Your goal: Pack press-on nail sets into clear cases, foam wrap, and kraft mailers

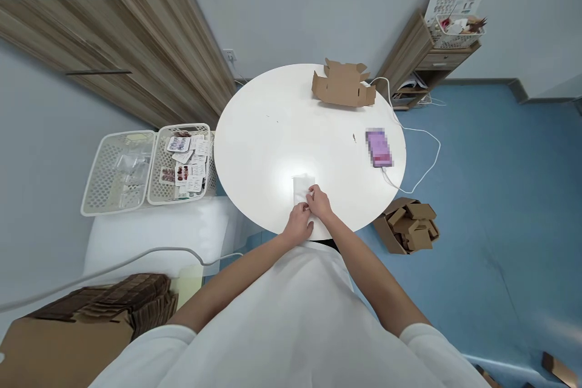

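At the near edge of the white oval table (254, 151), both my hands meet over a small white, slightly see-through packet (302, 184). My left hand (299, 224) is closed at the packet's lower part, its fingers bent inward. My right hand (319, 202) pinches the packet's right side, fingertips close to the left ones. What lies inside the packet is too faint to make out. Toward the far side of the table, an unfolded brown cardboard box (343, 83) lies with its flaps spread. A purple phone (379, 148), blurred out, rests at the table's right with a white cable (427, 132) plugged in.
Left of the table stand two white baskets, one with clear bags (131, 167), the other with printed cards (193, 163). A carton of brown boxes (407, 225) sits on the floor at right. Flattened cardboard (113, 309) is stacked at lower left. A wooden shelf (409, 60) stands behind.
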{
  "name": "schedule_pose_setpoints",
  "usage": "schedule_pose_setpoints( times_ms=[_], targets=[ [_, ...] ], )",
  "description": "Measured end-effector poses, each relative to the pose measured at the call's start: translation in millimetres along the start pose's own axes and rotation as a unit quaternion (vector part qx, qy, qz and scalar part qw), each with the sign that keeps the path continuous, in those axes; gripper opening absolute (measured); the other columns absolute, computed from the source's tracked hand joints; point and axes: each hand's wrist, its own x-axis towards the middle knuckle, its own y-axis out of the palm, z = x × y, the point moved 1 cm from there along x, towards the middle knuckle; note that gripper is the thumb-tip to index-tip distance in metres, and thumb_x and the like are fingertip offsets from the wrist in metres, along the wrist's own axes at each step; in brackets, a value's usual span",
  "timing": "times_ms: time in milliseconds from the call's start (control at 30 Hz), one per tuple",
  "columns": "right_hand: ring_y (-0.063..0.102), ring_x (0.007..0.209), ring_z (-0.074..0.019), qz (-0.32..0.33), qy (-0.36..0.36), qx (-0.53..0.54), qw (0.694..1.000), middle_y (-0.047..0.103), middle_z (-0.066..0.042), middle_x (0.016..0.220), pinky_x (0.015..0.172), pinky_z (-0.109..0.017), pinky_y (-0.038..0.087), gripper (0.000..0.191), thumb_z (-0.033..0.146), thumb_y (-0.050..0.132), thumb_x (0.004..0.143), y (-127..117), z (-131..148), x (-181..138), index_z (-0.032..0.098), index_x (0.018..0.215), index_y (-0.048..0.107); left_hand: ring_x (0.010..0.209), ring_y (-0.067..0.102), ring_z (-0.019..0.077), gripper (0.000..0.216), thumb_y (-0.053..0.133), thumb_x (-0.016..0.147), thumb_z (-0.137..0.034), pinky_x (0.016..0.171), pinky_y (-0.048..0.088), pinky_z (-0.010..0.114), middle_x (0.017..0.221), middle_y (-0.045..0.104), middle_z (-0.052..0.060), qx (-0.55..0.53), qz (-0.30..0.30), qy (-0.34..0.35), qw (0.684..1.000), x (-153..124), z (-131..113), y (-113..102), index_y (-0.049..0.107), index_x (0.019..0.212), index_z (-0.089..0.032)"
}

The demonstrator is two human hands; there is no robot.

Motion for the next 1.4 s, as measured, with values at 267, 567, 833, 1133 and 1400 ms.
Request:
schedule_pose_setpoints(
  times_ms=[267,567,833,1133,1400],
  targets=[
    [0.048,0.057,-0.015,-0.017,-0.053,-0.022,0.998,0.046,0.005,0.06,0.055,-0.027,0.038,0.013,0.025,0.038,0.077,5,-7,4,0.022,0.089,0.041,0.121,0.035,0.0253,0.041,0.045,0.08,-0.022,0.097,0.032,0.043,0.13,0.04,0.01,0.116,-0.032,0.037,0.992,10,27,-24,0.044,0.12,-0.02],
    [0.033,0.12,-0.0296,0.033,-0.269,-0.208,0.94,0.037,-0.012,0.133,0.092,-0.045,0.033,0.052,0.025,0.063,0.067,-23,3,-25,0.022,0.115,0.043,0.13,0.022,0.0267,0.056,0.051,0.074,-0.023,0.103,0.02,0.045,0.138,0.033,0.01,0.176,0.041,0.038,0.983,17,26,-28,0.035,0.128,-0.022],
    [0.036,0.119,-0.028,0.078,-0.255,-0.212,0.94,0.042,-0.014,0.127,0.097,-0.044,0.031,0.053,0.013,0.062,0.064,-12,1,-8,0.017,0.113,0.043,0.125,0.029,0.0294,0.062,0.057,0.063,-0.017,0.1,0.025,0.043,0.131,0.038,0.012,0.083,0.049,0.068,0.993,24,27,-42,0.04,0.123,-0.022],
    [0.049,0.081,-0.0219,0.135,-0.234,-0.255,0.928,0.057,-0.007,0.085,0.066,-0.03,0.039,0.034,0.028,0.057,0.066,-18,10,-38,0.017,0.096,0.048,0.087,0.054,0.0231,0.035,0.052,0.06,-0.015,0.078,0.04,0.034,0.093,0.058,0.007,0.037,0.11,0.036,0.993,12,26,-51,0.054,0.094,-0.022],
    [0.052,0.076,-0.0168,0.135,-0.123,-0.127,0.975,0.055,-0.004,0.085,0.064,-0.026,0.039,0.018,0.034,0.044,0.077,-29,13,1,0.019,0.073,0.052,0.083,0.056,0.0225,0.02,0.054,0.069,-0.038,0.069,0.042,0.03,0.084,0.059,0.006,-0.049,0.106,-0.117,0.986,44,41,-54,0.058,0.073,-0.019]
  ],
)
